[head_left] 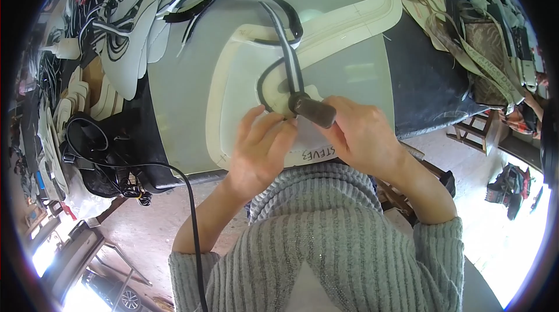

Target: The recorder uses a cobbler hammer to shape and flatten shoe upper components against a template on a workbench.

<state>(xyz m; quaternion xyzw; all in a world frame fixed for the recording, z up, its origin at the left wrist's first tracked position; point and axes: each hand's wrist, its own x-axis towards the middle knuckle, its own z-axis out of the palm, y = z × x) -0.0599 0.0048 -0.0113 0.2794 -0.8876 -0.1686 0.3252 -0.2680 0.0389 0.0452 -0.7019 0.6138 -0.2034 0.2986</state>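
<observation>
A dark brown cylindrical tool [317, 112], like a small hammer, lies over the work. My right hand [361, 134] is closed beside it and appears to grip it; its fingertips are partly hidden. My left hand [262, 146] has bent fingers pressed on the black edge strip of a cream curved piece [273, 87]. A long black strip with a white stripe [285, 41] runs from the tool away over the far side and curls left. Beneath lies a white rounded template [233, 79] with handwriting along its near edge. A long cream curved panel [349, 23] extends to the far right.
A pale greenish board [180, 96] covers the middle of the dark table. Stacked white cut pieces [131, 55] and a white bottle [65, 48] stand left. Cream pieces and a patterned bag [486, 55] are right. A black cable [189, 195] hangs past my left arm.
</observation>
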